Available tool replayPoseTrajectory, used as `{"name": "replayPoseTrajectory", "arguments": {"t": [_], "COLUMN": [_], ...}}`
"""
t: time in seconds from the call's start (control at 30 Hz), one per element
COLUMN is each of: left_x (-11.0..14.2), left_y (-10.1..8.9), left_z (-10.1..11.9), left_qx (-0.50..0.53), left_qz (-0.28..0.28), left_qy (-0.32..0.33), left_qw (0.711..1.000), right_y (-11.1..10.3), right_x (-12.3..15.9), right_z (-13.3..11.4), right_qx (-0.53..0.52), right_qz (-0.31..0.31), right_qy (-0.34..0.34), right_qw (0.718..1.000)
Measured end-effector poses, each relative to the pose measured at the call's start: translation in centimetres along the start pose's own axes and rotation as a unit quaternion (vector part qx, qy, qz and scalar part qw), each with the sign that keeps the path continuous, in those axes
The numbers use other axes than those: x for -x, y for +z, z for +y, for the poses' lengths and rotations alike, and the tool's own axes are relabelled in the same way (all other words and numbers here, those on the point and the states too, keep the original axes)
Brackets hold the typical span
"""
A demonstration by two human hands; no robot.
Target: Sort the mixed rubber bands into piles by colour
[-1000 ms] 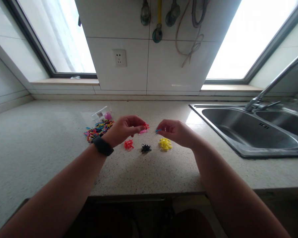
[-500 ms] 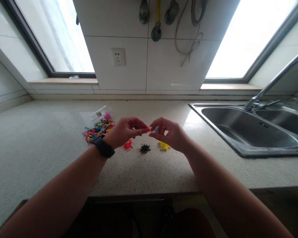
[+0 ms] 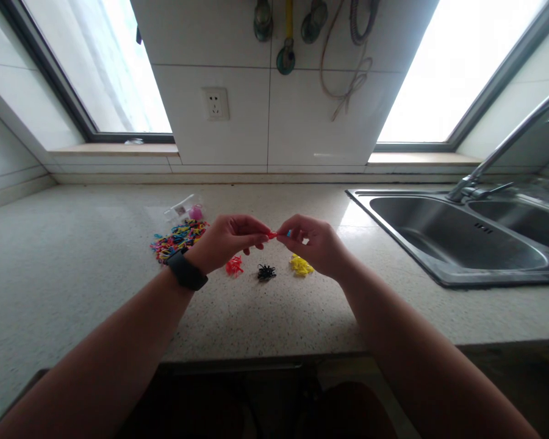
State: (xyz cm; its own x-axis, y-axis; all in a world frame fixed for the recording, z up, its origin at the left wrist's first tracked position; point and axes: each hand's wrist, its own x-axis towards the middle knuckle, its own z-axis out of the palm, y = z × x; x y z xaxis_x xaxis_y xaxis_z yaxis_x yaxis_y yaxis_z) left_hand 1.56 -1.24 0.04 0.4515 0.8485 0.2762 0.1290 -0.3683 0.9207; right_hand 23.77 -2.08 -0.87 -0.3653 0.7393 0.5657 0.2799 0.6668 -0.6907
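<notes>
Between my two hands is a small red rubber band (image 3: 272, 235), pinched from both sides. My left hand (image 3: 238, 239), with a dark watch (image 3: 186, 270) at its wrist, grips it between thumb and fingertips. My right hand (image 3: 313, 241) pinches its other end, and a bit of blue shows behind those fingers. On the counter below lie a red pile (image 3: 233, 266), a black pile (image 3: 266, 272) and a yellow pile (image 3: 301, 265) of small bands. A larger mixed-colour pile (image 3: 179, 239) sits left of my left hand, partly hidden by it.
Behind the mixed pile lies a clear plastic bag (image 3: 183, 208) with a pink round thing (image 3: 196, 212). A steel sink (image 3: 457, 235) with a faucet (image 3: 498, 146) is set into the speckled counter (image 3: 91, 274) at right. A wall socket (image 3: 215, 103) is ahead.
My right hand has moved left and up to meet my left hand. Its fingertips now pinch the red band that my left hand held alone. The view has shifted slightly.
</notes>
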Motion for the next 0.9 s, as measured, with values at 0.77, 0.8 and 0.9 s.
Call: {"name": "replayPoseTrajectory", "arguments": {"t": [0.77, 0.8, 0.9], "left_x": [0.6, 0.6, 0.8], "left_y": [-1.6, -1.8, -2.9], "left_z": [1.7, 1.8, 1.9], "left_qx": [0.053, 0.038, -0.042], "left_qz": [0.039, 0.028, -0.035], "left_qy": [0.034, 0.031, 0.013], "left_qw": [0.997, 0.998, 0.998], "right_y": [-0.8, -0.9, -1.0], "right_x": [-0.3, -0.3, -0.4], "right_z": [-0.3, -0.3, -0.2], "right_qx": [-0.114, -0.11, -0.095], "right_qz": [0.037, 0.035, 0.033], "right_qy": [0.038, 0.039, 0.046], "right_qw": [0.992, 0.993, 0.994]}}
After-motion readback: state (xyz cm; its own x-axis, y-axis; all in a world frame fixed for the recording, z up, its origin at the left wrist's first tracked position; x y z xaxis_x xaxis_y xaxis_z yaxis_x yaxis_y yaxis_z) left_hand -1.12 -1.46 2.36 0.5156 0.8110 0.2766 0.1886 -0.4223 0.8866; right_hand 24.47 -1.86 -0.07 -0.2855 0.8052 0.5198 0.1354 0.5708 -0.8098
